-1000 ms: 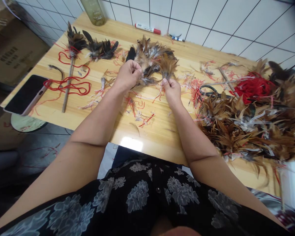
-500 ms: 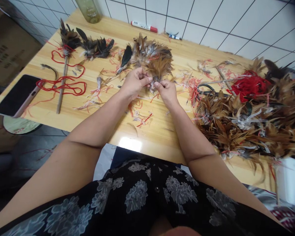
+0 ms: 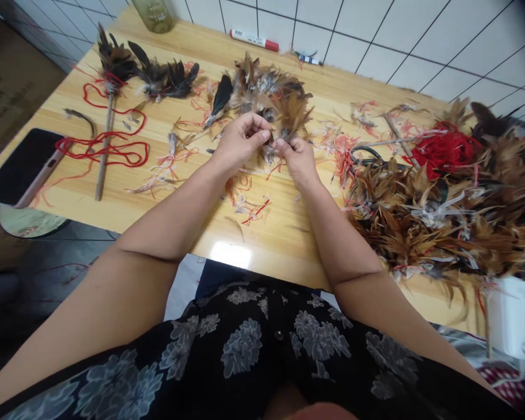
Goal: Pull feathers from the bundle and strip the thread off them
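Note:
Brown feathers (image 3: 292, 114) fan upward in a small bunch from my right hand (image 3: 300, 162), whose thumb and finger pinch its lower end. Close on the left, my left hand (image 3: 241, 143) is closed in a pinch at the bunch's side; a small dark feather tip seems to be between thumb and finger, but most of it is hidden. Behind both hands lies a pile of brown and grey feathers (image 3: 262, 87) on the wooden table (image 3: 280, 233). A dark feather (image 3: 222, 99) rests at the pile's left edge.
To the left are a stick with dark feathers (image 3: 105, 140), red cord (image 3: 131, 153) and a phone (image 3: 24, 169). A large heap of feather bunches (image 3: 420, 233) and a tangle of red string (image 3: 446, 149) cover the right. Markers (image 3: 254, 39) lie by the tiled wall.
The brown feather bunch has shifted slightly right and stands apart from the pile. My hands have parted a little, and the left fingers have curled in more. The view has shifted slightly.

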`<state>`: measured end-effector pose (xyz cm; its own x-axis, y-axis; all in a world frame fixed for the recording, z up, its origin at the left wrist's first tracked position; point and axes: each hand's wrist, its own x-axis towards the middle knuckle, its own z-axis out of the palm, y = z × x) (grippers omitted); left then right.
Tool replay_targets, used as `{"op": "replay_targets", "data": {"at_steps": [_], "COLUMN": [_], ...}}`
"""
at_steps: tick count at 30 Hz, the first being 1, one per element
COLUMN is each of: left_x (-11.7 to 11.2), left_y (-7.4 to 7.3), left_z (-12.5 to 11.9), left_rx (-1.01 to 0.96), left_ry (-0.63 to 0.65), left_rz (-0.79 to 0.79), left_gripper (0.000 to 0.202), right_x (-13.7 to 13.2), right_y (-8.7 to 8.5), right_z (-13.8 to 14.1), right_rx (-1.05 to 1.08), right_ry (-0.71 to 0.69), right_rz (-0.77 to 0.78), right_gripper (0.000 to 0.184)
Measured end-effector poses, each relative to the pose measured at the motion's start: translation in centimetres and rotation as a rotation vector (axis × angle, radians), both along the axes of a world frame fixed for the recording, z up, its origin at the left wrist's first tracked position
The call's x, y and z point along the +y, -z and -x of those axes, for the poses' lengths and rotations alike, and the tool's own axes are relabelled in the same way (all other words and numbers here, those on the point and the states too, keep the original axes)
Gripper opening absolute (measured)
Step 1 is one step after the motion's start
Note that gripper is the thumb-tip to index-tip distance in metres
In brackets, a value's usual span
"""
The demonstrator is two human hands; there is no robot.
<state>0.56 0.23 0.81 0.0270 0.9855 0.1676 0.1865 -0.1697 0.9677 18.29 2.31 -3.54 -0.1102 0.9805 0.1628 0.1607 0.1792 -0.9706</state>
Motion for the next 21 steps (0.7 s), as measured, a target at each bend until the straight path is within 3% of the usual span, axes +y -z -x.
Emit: {"op": "replay_targets", "data": {"at_steps": [5, 10, 16, 21], "left_x": [0.1, 0.2, 0.4, 0.7], "left_y": [-1.0, -0.7, -1.2, -1.3], "left_z": [1.3, 0.9, 1.5, 2.3], "left_rx": [0.242, 0.426, 0.440, 0.457], "left_ry": [0.127, 0.127, 0.096, 0.082], "left_rz": [0.013, -0.064, -0.119, -0.164], "left_gripper": [0.019, 0.018, 0.033, 0.031], "right_x": [-0.1, 0.3, 0.3, 0.5], "right_y": [-0.6, 0.0, -0.1, 0.1], "right_z": [-0.5, -0.5, -0.7, -1.0], "right_rx": [0.064, 0.069, 0.027, -0.009], "right_ry": [-0.016, -0.019, 0.008, 0.035], "right_rz": [0.076, 0.078, 0.039, -0.012], "right_gripper": [0.064, 0.065, 0.069, 0.074]}}
